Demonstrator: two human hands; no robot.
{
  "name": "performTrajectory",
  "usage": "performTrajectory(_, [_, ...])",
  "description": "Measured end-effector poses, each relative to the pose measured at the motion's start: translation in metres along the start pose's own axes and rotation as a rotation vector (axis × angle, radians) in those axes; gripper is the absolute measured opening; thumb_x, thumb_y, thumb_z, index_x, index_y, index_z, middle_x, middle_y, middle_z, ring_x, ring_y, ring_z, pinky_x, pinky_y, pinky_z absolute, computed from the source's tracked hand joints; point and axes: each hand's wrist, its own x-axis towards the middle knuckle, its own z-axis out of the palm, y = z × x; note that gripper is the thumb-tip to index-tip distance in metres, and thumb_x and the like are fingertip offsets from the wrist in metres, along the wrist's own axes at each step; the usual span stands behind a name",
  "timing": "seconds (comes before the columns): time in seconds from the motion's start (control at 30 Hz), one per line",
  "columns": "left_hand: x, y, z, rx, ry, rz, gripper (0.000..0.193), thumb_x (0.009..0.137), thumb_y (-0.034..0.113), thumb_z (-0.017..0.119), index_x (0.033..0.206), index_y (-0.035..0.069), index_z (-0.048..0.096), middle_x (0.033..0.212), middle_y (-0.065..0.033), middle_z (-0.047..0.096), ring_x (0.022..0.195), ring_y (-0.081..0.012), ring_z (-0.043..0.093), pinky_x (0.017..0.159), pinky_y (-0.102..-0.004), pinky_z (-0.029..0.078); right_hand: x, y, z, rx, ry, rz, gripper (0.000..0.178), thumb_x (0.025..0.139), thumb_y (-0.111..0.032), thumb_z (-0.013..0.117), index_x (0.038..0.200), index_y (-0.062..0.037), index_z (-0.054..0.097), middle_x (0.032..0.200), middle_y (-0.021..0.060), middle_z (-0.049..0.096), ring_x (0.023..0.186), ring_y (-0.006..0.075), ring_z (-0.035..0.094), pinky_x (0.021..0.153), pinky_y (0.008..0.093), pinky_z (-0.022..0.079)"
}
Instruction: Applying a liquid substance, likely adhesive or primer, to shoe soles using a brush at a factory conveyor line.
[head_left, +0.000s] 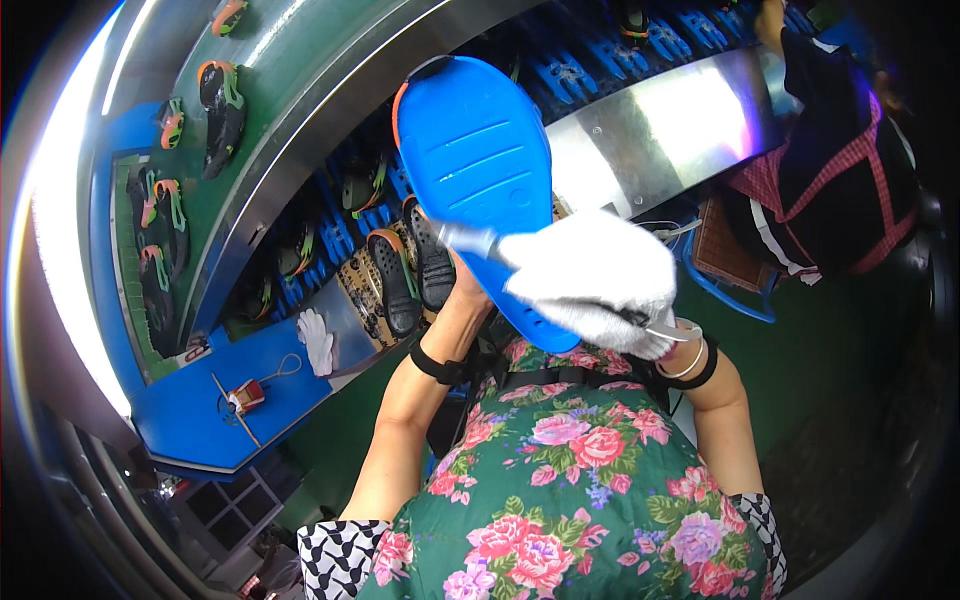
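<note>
A blue sole-shaped form (480, 150), which looks like a shoe last, is held up in front of me with its ridged flat side showing. Black and orange edging shows around its far left rim. My left hand (470, 286) is bare and grips it from behind on the left; most of its fingers are hidden. My right hand (600, 280), in a white glove, is closed around a slim tool (478, 240) with a blurred metal-looking tip, which lies across the form's lower part. Two black clogs (395, 285) stand just left of my left hand.
A green conveyor (270, 110) carrying several black clogs with orange and green straps curves along the left. Blue racks lie beyond the form. On a blue side table (200, 400) is a small red box (247, 397), near a white glove (316, 340). Another person (800, 170) is at the right.
</note>
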Motion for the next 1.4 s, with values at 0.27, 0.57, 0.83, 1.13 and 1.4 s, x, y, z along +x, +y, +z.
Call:
performTrajectory(0.27, [0.009, 0.011, 0.040, 0.067, -0.196, -0.014, 0.073, 0.096, 0.067, 0.055, 0.119, -0.002, 0.059, 0.107, -0.0205, 0.068, 0.104, -0.0324, 0.067, 0.088, -0.0455, 0.059, -0.016, -0.005, -0.001, 0.011, -0.121, 0.022, 0.033, 0.084, -0.005, 0.077, 0.116, -0.0087, 0.077, 0.115, 0.0119, 0.076, 0.106, 0.0280, 0.072, 0.089, 0.0411, 0.057])
performTrajectory(0.57, [0.012, 0.023, 0.042, 0.012, -0.211, -0.047, 0.120, 0.064, 0.099, 0.056, 0.118, -0.008, 0.058, 0.102, -0.0224, 0.068, 0.103, -0.0364, 0.067, 0.089, -0.0509, 0.058, -0.022, -0.001, 0.005, 0.014, -0.109, 0.042, 0.030, 0.080, -0.008, 0.082, 0.110, -0.0101, 0.079, 0.112, 0.0078, 0.077, 0.096, 0.0238, 0.074, 0.081, 0.0354, 0.058])
performTrajectory(0.83, [0.033, 0.027, 0.059, -0.163, -0.360, 0.005, 0.136, 0.057, 0.108, 0.041, 0.133, -0.004, 0.053, 0.109, -0.0253, 0.066, 0.096, -0.0396, 0.067, 0.091, -0.0561, 0.055, -0.034, -0.009, 0.017, 0.592, -0.010, 0.534, 0.028, 0.085, -0.009, 0.077, 0.113, -0.0077, 0.077, 0.117, 0.0128, 0.075, 0.100, 0.0288, 0.073, 0.085, 0.0395, 0.057])
performTrajectory(1.13, [0.049, 0.027, 0.029, -0.048, -0.461, 0.079, 0.131, 0.058, 0.107, 0.042, 0.112, -0.011, 0.062, 0.099, -0.0221, 0.068, 0.096, -0.0347, 0.067, 0.095, -0.0462, 0.050, -0.039, -0.003, 0.007, -0.045, -0.058, 0.067, 0.033, 0.083, -0.005, 0.077, 0.116, -0.0102, 0.077, 0.117, 0.0079, 0.075, 0.099, 0.0271, 0.073, 0.088, 0.0408, 0.060])
performTrajectory(1.4, [0.037, 0.041, 0.026, -0.058, -0.297, 0.002, 0.097, 0.070, 0.092, 0.058, 0.109, 0.003, 0.057, 0.094, -0.0104, 0.064, 0.102, -0.0269, 0.060, 0.103, -0.0378, 0.048, -0.036, -0.001, -0.010, -0.051, -0.008, 0.111, 0.028, 0.079, -0.005, 0.083, 0.107, -0.0080, 0.079, 0.108, 0.0109, 0.077, 0.095, 0.0273, 0.074, 0.082, 0.0384, 0.058])
